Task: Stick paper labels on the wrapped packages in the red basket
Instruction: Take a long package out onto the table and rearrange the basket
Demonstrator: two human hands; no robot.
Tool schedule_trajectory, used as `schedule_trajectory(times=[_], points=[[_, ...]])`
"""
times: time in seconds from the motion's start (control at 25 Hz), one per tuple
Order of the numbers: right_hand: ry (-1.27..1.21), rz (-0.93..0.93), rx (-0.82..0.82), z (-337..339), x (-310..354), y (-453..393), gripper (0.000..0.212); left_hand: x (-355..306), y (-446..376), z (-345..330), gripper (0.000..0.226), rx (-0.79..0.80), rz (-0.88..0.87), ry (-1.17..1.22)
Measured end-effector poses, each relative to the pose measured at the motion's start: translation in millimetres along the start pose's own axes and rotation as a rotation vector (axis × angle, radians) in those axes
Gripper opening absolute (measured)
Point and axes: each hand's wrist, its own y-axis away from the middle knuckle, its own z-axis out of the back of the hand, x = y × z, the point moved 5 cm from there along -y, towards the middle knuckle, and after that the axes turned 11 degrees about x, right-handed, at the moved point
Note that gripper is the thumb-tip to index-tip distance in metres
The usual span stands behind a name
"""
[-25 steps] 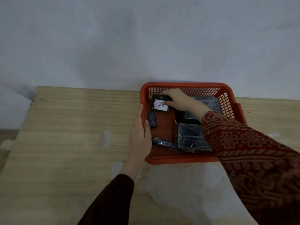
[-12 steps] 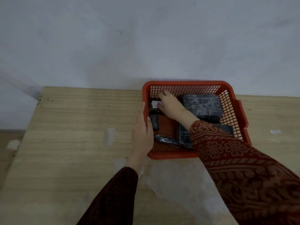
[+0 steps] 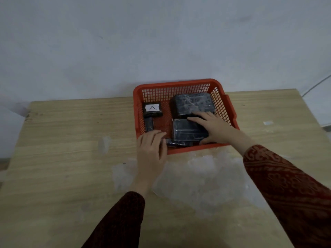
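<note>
Right hand (image 3: pixel 215 129) spread over near black film-wrapped rectangular package (image 3: pixel 188 130); left hand (image 3: pixel 152 145) loosely open, empty, on red mesh plastic basket (image 3: pixel 179 85). Probably slick, stiff: grip by side edges.

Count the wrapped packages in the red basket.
5: labelled one back left, slim one below it, big one back right, one under right hand, one front edge. More may hide.
</note>
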Motion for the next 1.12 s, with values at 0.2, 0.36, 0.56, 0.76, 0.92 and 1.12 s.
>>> schedule_trajectory(times=[0.2, 0.36, 0.56, 0.76, 0.92, 1.12], points=[[0.033, 0.031, -0.025, -3.4, 1.8, 1.8, 0.089, -35.3, 26.1, -32.4, 0.029, 0.205, 0.071, -0.065], [0.039, 0.057, -0.213, 22.3, 11.8, 19.0, 0.072, -37.7, 30.9, -42.8, 0.037, 0.258, 0.119, -0.198], [-0.277, -0.035, -0.511, 35.5, 13.1, 65.0, 0.069, -17.5, 35.2, -38.8, 0.053, 0.263, 0.215, -0.296], [-0.664, -0.39, -0.709, -39.9, -60.2, 151.3, 0.068, -45.2, 32.1, -48.3, 0.041, 0.222, 0.242, -0.332], [-0.769, -0.661, -0.715, -99.7, -75.6, 175.8, 0.068, -46.7, 33.2, -49.8, 0.039, 0.191, 0.216, -0.361], [-0.745, -0.771, -0.48, -143.0, -78.3, 173.5, 0.076, -46.4, 33.0, -48.5, 0.039, 0.171, 0.216, -0.331]])
